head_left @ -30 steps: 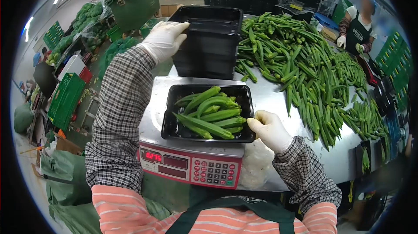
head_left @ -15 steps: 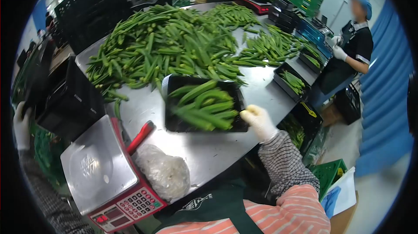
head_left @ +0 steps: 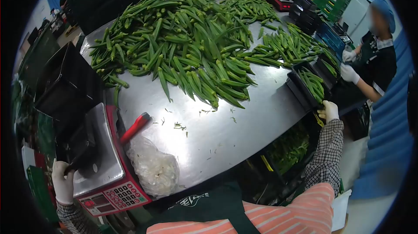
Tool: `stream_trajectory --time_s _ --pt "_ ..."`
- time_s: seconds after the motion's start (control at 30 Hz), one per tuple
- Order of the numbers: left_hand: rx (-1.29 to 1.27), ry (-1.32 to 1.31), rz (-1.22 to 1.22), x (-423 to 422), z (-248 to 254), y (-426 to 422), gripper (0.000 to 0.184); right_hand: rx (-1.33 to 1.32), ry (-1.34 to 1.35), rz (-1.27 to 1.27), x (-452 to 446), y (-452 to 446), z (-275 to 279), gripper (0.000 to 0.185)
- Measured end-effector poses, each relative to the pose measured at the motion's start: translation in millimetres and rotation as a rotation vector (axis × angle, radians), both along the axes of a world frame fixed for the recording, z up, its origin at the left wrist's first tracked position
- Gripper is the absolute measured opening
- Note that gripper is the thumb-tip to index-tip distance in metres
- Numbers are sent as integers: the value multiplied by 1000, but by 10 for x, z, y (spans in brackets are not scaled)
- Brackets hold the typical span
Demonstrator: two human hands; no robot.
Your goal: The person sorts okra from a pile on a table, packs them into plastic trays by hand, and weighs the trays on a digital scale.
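In a white glove, my left hand (head_left: 64,181) grips the edge of a black plastic tray (head_left: 80,149), which is over the steel pan of a red digital scale (head_left: 104,171). My right hand (head_left: 329,111), also gloved, has its fingers on the near corner of a black tray of okra (head_left: 311,85) at the table's right edge. Between my hands, a crumpled clear plastic bag (head_left: 154,166) and a red-handled tool (head_left: 135,128) lie beside the scale. A large heap of okra (head_left: 187,42) covers the far half of the steel table (head_left: 204,134).
Stacked black trays (head_left: 65,81) stand behind the scale. A co-worker (head_left: 379,55) with white gloves stands at the right, close to my right hand. Okra fills a crate (head_left: 291,149) below the table edge. A second red scale (head_left: 274,1) sits at the far end.
My right hand has carried the okra tray from mid-table to the right edge. My left hand has come from the far left to the scale with a black tray.
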State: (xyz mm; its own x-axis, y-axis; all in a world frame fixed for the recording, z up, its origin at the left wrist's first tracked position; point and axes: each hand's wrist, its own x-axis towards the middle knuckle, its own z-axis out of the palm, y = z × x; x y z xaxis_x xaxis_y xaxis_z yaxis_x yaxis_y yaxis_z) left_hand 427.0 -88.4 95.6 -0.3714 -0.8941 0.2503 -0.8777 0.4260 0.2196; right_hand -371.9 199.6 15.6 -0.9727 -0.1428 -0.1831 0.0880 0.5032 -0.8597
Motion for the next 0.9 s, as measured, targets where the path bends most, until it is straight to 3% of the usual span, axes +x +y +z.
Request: stream_trajectory --time_s 0.07,0.1,0.17,0.23,0.27,0.3,0.33,0.4,0.47,0.57,0.63,0.7,0.83,0.9 --pt "227 104 175 -206 117 159 31 325 153 63 -109 62 75 36" --pt "83 98 140 -343 174 256 34 557 312 64 14 18 196 44" --pt "-204 85 60 -550 226 384 41 786 1318 -55 112 5 105 53" --pt "-134 277 -41 -811 245 503 47 231 864 169 637 -446 363 41" --pt "-73 329 -130 -996 248 557 46 149 920 332 849 -707 316 38" --pt "-16 381 -220 -1203 247 606 45 98 749 534 1074 -989 272 37" --pt "59 345 -354 -1471 212 638 43 103 617 678 1146 -1221 78 43" --pt "143 297 -586 -1953 5 687 38 209 673 947 1311 -1799 -136 63" --pt "226 345 -741 -2298 -236 743 33 313 835 978 1384 -2356 -289 73" --pt "373 504 -840 -2654 -609 880 30 583 663 1027 1713 -2910 -321 89" --pt "459 561 -869 -2741 -755 933 29 563 631 1178 1987 -2943 -185 83" --pt "568 585 -884 -2782 -857 985 28 539 806 1301 2213 -2715 -210 74" --pt "630 610 -837 -2850 -924 973 26 201 934 1351 2276 -2387 -378 49" --pt "679 666 -817 -2863 -966 986 24 -4 744 1303 2131 -2356 -448 31"
